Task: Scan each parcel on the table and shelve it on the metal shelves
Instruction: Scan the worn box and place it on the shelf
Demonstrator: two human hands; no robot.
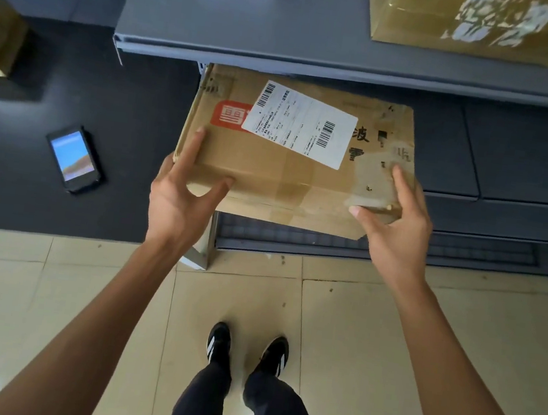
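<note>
Person seen from above: two bare forearms, no sleeves in view, nothing on wrists or fingers. Left hand (181, 196) and right hand (398, 226) bare, no gloves. Nails short and plain where visible. Legs in dark, near-black trousers (207, 402), plain fabric with slight creases, loose at the ankle. Black low-top shoes: left shoe (219, 340) and right shoe (273, 354), each with white diagonal stripes on the side, rounded toes. Laces too dark to make out. Torso out of frame.

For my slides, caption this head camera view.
Both hands, left hand and right hand, slide a labelled cardboard parcel onto a metal shelf.
</note>
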